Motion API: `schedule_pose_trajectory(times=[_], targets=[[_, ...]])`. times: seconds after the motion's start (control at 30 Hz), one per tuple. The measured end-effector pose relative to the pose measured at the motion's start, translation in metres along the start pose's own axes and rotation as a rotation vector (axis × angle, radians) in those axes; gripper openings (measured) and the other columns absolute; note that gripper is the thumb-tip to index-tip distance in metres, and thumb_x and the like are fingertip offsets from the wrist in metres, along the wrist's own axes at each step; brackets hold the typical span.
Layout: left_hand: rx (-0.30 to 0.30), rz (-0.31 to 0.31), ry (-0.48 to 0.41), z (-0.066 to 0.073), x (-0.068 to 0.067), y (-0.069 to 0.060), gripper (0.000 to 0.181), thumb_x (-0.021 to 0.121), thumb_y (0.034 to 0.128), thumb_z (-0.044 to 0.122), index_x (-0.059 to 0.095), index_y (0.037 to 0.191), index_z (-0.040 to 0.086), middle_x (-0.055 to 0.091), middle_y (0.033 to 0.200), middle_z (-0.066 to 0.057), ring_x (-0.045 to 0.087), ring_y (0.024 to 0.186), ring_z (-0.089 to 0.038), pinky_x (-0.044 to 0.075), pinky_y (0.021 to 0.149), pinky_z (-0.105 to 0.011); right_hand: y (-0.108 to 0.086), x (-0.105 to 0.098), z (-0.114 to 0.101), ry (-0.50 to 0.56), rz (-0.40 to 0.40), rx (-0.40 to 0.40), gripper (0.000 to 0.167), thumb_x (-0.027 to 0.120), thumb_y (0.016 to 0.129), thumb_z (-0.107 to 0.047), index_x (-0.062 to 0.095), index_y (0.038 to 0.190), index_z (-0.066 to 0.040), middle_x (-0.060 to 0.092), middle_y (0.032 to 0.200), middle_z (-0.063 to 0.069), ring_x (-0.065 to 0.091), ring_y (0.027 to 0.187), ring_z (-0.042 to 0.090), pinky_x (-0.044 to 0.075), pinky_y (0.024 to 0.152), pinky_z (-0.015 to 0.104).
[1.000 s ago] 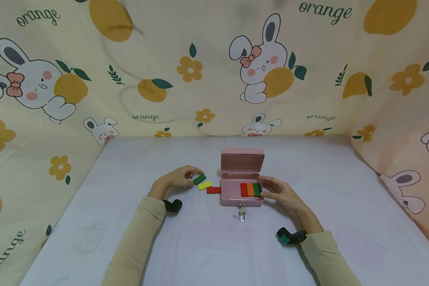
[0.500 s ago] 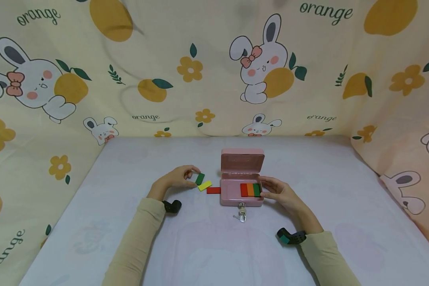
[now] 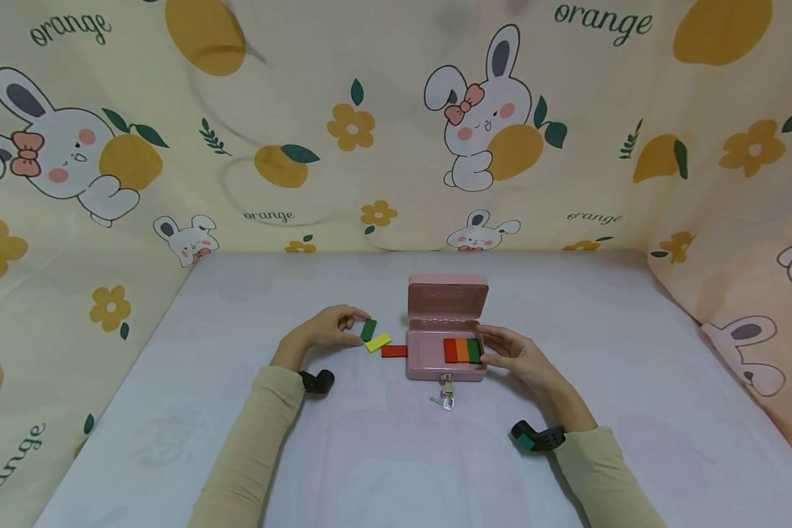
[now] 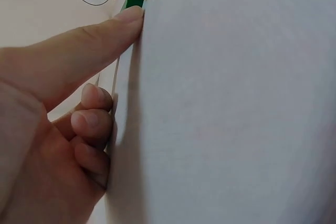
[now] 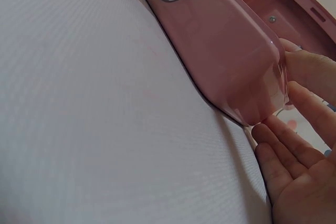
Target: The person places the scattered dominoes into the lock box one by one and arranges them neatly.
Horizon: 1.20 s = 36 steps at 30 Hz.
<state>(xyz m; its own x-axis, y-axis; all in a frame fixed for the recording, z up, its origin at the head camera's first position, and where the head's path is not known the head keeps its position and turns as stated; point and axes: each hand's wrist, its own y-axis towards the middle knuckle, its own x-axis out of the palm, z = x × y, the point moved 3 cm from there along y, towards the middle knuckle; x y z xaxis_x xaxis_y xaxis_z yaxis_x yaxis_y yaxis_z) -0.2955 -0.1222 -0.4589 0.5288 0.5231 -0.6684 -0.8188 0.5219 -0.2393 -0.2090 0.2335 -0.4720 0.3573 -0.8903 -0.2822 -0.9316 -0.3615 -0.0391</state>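
Observation:
In the head view my left hand (image 3: 326, 326) pinches a small flat green block (image 3: 369, 330) between thumb and index finger, its other fingers curled. The left wrist view shows the thumb tip on the green block's end (image 4: 135, 1). A yellow block (image 3: 378, 342) lies against it, and a red block (image 3: 394, 351) lies beside the box's left wall. My right hand (image 3: 511, 350) holds the right side of a pink metal cash box (image 3: 425, 363), thumb over the rim and fingers along the outer wall. Inside, red, orange (image 3: 462, 350) and green blocks stand side by side.
The box lid (image 3: 447, 301) is raised at the back. Keys (image 3: 446, 400) hang from the lock at the front. A white cloth (image 3: 369, 455) covers the table, and a patterned curtain (image 3: 396, 147) rises behind and at the sides.
Over the second, the green block by my left hand has turned from slanted to nearly lengthwise, with the thumb now at its near end. The right hand and box stay still.

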Motion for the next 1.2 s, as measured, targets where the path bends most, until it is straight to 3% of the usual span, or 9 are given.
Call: schedule_pose_trajectory(times=[0.27, 0.5, 0.73, 1.2], targets=[[0.000, 0.025, -0.039, -0.005, 0.000, 0.001, 0.049, 0.078, 0.0802, 0.016, 0.062, 0.125, 0.008, 0.041, 0.080, 0.001, 0.039, 0.076, -0.012, 0.033, 0.072, -0.026, -0.001, 0.001, -0.001, 0.005, 0.005, 0.009, 0.062, 0.066, 0.090, -0.016, 0.038, 0.143, 0.001, 0.038, 0.150, 0.027, 0.031, 0.142, 0.045, 0.038, 0.102, 0.008], [0.072, 0.047, -0.050, -0.004, -0.001, -0.004, 0.050, 0.079, 0.0791, 0.025, 0.062, 0.122, 0.006, 0.041, 0.078, 0.003, 0.039, 0.074, -0.010, 0.032, 0.069, -0.024, 0.000, 0.001, 0.000, 0.019, 0.005, 0.012, 0.063, 0.066, 0.090, -0.015, 0.038, 0.143, 0.002, 0.037, 0.150, 0.027, 0.030, 0.143, 0.044, 0.036, 0.100, 0.005], [0.013, 0.089, -0.045, -0.007, 0.002, 0.000, 0.050, 0.079, 0.0796, 0.020, 0.061, 0.125, 0.007, 0.044, 0.081, 0.000, 0.041, 0.077, -0.013, 0.034, 0.072, -0.026, 0.000, 0.000, 0.000, 0.011, 0.004, 0.016, 0.063, 0.066, 0.090, -0.016, 0.038, 0.144, 0.001, 0.037, 0.150, 0.027, 0.030, 0.143, 0.044, 0.037, 0.101, 0.006], [0.030, 0.111, -0.013, 0.005, 0.002, -0.006, 0.051, 0.078, 0.0803, 0.022, 0.060, 0.126, 0.008, 0.044, 0.082, 0.000, 0.042, 0.079, -0.014, 0.037, 0.075, -0.028, 0.000, 0.001, 0.000, -0.007, 0.012, 0.021, 0.063, 0.066, 0.091, -0.016, 0.038, 0.144, 0.001, 0.038, 0.150, 0.026, 0.031, 0.143, 0.043, 0.037, 0.102, 0.008]])
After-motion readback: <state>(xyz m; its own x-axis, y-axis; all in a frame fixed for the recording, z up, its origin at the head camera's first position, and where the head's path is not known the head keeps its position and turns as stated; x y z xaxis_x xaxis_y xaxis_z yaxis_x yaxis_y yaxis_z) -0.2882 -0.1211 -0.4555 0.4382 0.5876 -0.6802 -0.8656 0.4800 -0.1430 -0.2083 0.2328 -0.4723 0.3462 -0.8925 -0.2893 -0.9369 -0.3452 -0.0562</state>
